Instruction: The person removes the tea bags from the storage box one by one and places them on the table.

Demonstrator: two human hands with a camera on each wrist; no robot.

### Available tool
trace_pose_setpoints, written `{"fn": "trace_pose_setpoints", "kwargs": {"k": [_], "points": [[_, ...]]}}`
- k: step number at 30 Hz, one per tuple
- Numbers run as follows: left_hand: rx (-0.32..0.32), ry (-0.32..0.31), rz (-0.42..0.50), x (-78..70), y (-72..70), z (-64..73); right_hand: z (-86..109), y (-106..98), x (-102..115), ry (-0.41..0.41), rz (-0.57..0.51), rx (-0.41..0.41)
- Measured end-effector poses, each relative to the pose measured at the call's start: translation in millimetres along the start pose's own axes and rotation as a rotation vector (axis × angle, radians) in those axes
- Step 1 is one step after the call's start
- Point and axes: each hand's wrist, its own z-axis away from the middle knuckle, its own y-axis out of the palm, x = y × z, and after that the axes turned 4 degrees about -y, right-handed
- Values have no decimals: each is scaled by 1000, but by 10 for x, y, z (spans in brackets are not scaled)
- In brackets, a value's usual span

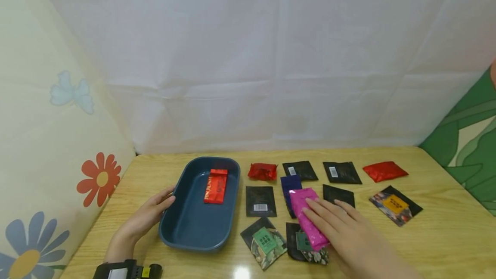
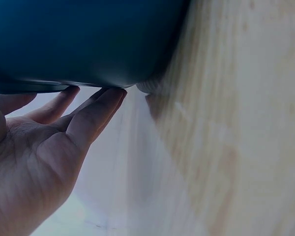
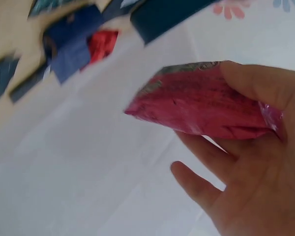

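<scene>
My right hand (image 1: 345,229) holds a shiny pink packet (image 1: 308,216) above the table. The right wrist view shows that pink packet (image 3: 201,101) pinched between thumb and fingers. Below it lie a dark blue packet (image 1: 287,187) and a black packet with a green label (image 1: 298,256), each partly covered. On the left, my left hand (image 1: 149,212) touches the outer side of a dark blue rectangular tray (image 1: 190,231); its fingers look fairly straight against the wall in the left wrist view. Inside the tray lies a red packet with lettering (image 1: 215,186).
Right of the tray are a small red packet (image 1: 262,171), several flat black packets (image 1: 260,201), a green-labelled packet (image 1: 265,243), a red packet (image 1: 385,171) and an orange-labelled packet (image 1: 396,206). A white cloth (image 1: 248,63) hangs behind the wooden table (image 1: 445,244).
</scene>
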Motion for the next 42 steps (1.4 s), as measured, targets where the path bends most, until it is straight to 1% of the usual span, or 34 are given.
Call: {"fn": "trace_pose_setpoints", "kwargs": {"k": [5,7,11,13,16,20,23,26,29,32,35,36,40,42], "points": [[-2,-14,-8,-10,0,0,114,-116,-159,142,-25,23],[-3,-17,-8,-12,0,-2,146,-162,-217,182,-36,10],[-2,-14,-7,-12,0,-10,181,-227,-306,215,-50,-41],[-2,-11,-8,-14,0,-15,195,-253,-345,236,-55,-31],[-2,-8,-9,-15,0,-22,214,-280,-395,296,-66,55],[-3,-6,-5,-10,0,-30,240,-295,-442,413,-78,205],[-6,-4,-4,-3,-1,-35,264,-285,-476,467,-84,259],[-8,-2,-4,2,-3,-36,293,-257,-517,475,-90,287],[-2,-1,-2,2,-6,-31,316,-215,-553,488,-131,358],[6,0,-3,3,-9,-20,330,-146,-562,519,-111,409],[13,4,-5,11,-11,-15,330,-65,-551,535,-38,429],[12,4,-3,16,-11,-16,324,-36,-544,542,-20,450],[9,1,4,43,-8,-24,283,73,-506,540,-59,566],[4,-5,5,55,-5,-28,256,129,-467,536,-96,585]]}}
